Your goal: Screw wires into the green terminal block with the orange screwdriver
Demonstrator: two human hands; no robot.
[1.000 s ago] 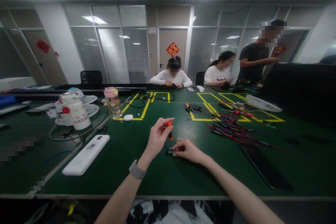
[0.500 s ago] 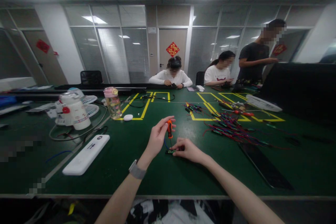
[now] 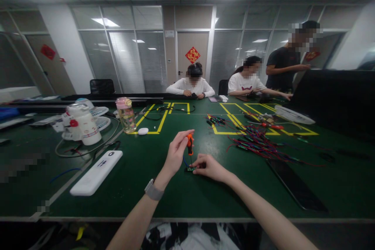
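My left hand [image 3: 175,154] pinches a small screwdriver [image 3: 190,144] with an orange and black handle, held upright with its tip down on a small green circuit board [image 3: 190,169]. That board lies on the green table [image 3: 152,187], and my right hand [image 3: 208,166] presses on its right end with closed fingers. A blue wire [image 3: 185,161] runs from the board behind the screwdriver. A grey watch sits on my left wrist.
A white flat device [image 3: 96,172] lies to the left, with a white jar [image 3: 83,123] and a pink-lidded bottle [image 3: 126,114] behind it. A heap of red and black wired parts [image 3: 258,140] spreads at the right. A dark tablet [image 3: 295,184] lies near the right. Three people are at the far end.
The screwdriver handle has turned slightly between my left fingers. A seated person at the far right has stretched an arm out to the right. My right hand has stayed put.
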